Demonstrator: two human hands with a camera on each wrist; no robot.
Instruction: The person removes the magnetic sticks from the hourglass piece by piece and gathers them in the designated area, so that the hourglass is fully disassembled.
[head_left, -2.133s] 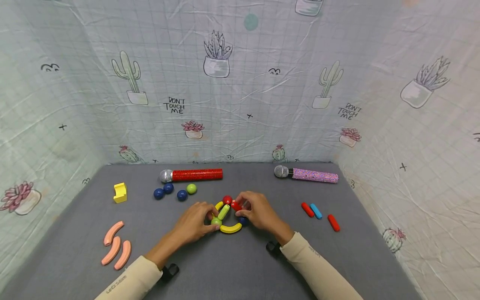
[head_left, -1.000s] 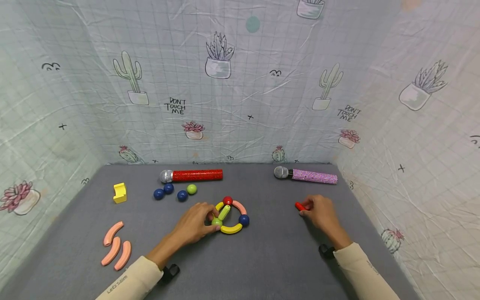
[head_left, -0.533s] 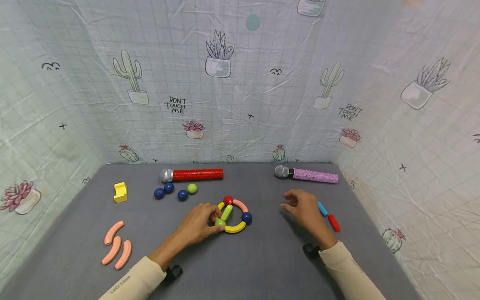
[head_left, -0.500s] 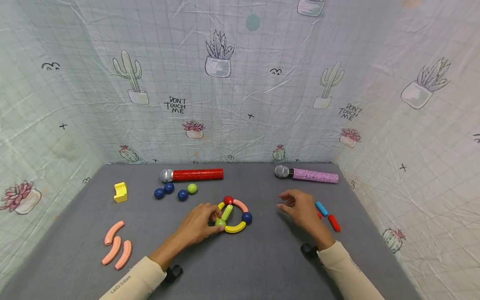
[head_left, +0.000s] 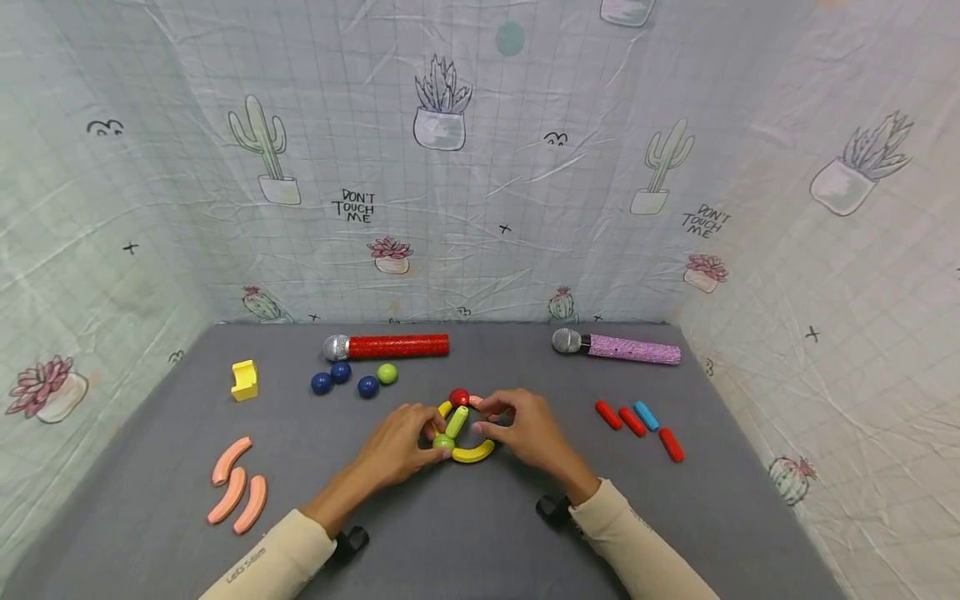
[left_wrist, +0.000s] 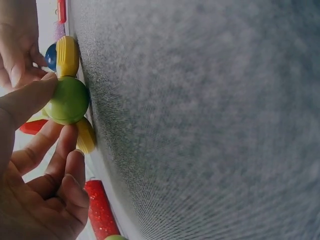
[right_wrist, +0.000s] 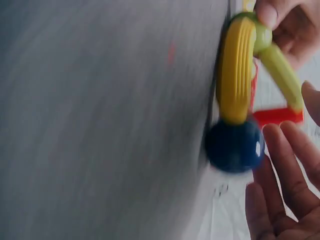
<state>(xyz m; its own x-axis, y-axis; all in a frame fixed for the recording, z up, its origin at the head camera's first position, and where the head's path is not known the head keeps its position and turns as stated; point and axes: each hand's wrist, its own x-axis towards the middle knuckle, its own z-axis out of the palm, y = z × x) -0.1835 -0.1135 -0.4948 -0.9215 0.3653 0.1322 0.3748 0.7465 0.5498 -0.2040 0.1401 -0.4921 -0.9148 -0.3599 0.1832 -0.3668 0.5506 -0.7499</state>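
My left hand (head_left: 393,442) pinches a green ball (left_wrist: 70,100) of a ring built from toy balls and curved rods on the table. The ring also has a yellow curved rod (head_left: 474,452), a red ball (head_left: 459,397), a pink curved rod (head_left: 476,402) and a blue ball (right_wrist: 235,145). From the green ball a light green rod (head_left: 457,422) slants upward. In the right wrist view its tip is at the top of an upright red rod (right_wrist: 277,116). My right hand (head_left: 528,429) hovers over the ring's right side, thumb and fingers apart, fingertips close beside the blue ball, holding nothing.
Several short red and blue rods (head_left: 632,421) lie at right. Pink curved rods (head_left: 228,496) and a yellow block (head_left: 244,380) lie at left. Loose balls (head_left: 367,386) sit before a red microphone (head_left: 397,346); a pink microphone (head_left: 633,348) lies at back right.
My right hand has left the ring, laid a red rod among the rods at right, and come back over the ring. The left hand has stayed on the green ball.
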